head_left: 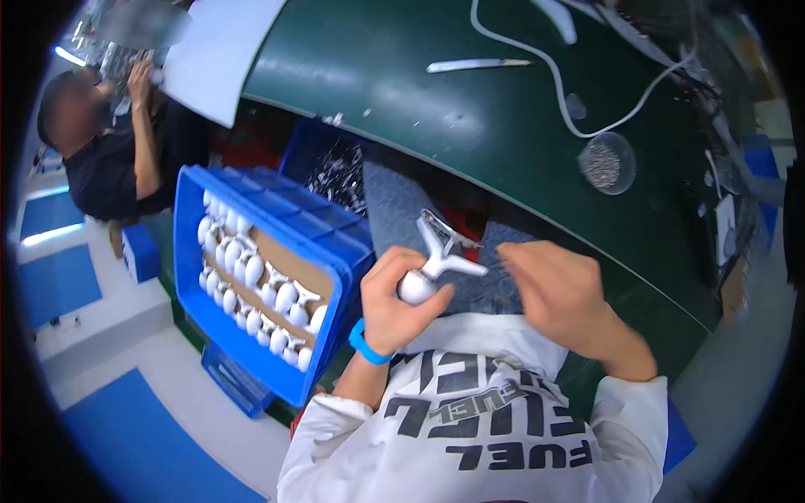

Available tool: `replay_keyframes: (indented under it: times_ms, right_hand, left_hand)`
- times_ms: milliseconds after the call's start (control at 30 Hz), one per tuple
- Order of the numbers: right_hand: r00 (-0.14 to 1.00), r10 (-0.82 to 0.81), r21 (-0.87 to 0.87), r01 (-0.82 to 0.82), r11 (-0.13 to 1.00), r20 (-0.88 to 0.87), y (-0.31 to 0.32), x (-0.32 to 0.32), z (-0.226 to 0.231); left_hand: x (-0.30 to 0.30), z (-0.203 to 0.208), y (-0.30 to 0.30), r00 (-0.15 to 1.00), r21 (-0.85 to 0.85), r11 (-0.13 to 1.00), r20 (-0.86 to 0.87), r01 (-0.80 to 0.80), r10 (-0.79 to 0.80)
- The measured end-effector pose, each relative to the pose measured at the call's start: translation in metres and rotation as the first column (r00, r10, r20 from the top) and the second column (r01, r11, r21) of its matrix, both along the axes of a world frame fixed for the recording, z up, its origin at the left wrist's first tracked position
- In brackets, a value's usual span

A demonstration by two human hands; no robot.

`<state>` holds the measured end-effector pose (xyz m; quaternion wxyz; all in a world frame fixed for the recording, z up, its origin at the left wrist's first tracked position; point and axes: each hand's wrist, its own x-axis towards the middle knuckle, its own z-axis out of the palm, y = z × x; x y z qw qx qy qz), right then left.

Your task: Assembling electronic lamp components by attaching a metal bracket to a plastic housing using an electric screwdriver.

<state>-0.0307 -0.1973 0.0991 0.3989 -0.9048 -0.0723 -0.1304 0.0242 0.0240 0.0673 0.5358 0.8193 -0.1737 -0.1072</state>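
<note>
My left hand, with a blue band at the wrist, is closed around the egg-shaped end of a white plastic part. The part's forked arms spread away from the fingers, and one arm has a shiny metal-looking edge. It is held above my lap, over grey-blue trousers. To its right, my right hand is apart from the part, with thumb and fingers drawn together. Whatever sits between those fingertips, if anything, is too small and blurred to tell.
A tilted blue crate at left holds rows of similar white parts and cardboard. Behind it, a blue bin holds small dark and shiny pieces. The green table carries a slim pointed tool, a white cable and a dish of small metal pieces. A co-worker sits far left.
</note>
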Motion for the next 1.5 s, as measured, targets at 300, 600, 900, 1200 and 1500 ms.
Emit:
replay_keyframes:
  times_ms: [300, 600, 900, 1200, 1500]
  right_hand:
    - [0.577, -0.807, -0.076, 0.806, 0.587, -0.127, -0.094, -0.057, -0.015]
    - [0.617, -0.787, -0.592, 0.628, 0.505, -0.016, -0.186, -0.101, -0.004]
    - [0.754, -0.585, 0.912, -0.045, 0.408, 0.299, -0.133, -0.050, 0.064]
    - [0.723, -0.511, 0.883, -0.334, 0.330, 0.465, -0.086, -0.011, 0.078]
    - [0.711, -0.526, 0.877, -0.295, 0.379, 0.467, -0.082, -0.007, 0.074]
  left_hand:
    - [0.006, 0.005, -0.042, 0.858, -0.459, 0.887, -0.432, 0.056, -0.278]
    - [0.006, 0.017, -0.102, 0.853, -0.543, 0.836, -0.470, -0.076, -0.227]
    - [0.004, 0.025, -0.124, 0.702, -0.527, 0.830, -0.521, 0.184, -0.486]
    - [-0.002, 0.019, -0.127, 0.717, -0.545, 0.809, -0.473, 0.218, -0.512]
    - [-0.005, 0.022, -0.127, 0.721, -0.539, 0.828, -0.511, 0.156, -0.469]
